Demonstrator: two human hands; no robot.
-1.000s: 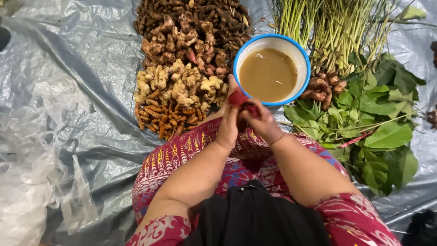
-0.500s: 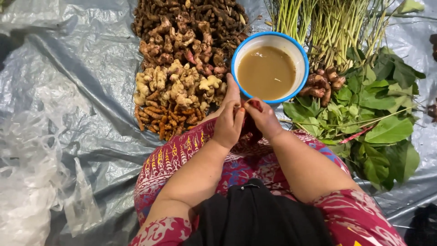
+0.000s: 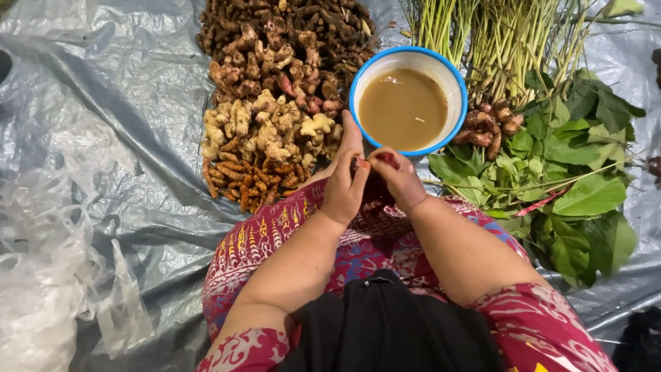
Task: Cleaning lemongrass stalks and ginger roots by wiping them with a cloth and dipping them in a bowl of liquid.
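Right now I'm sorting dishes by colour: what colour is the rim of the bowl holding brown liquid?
Blue rim, white inside; the bowl shows only in the head view.

Crinkled grey plastic sheet [image 3: 103, 103] covering the ground, clear plastic bags [image 3: 48, 275] at left, even light

Crumpled clear plastic bags [image 3: 48, 275], possibly empty, lie at lower left; no labels, signs or screens.
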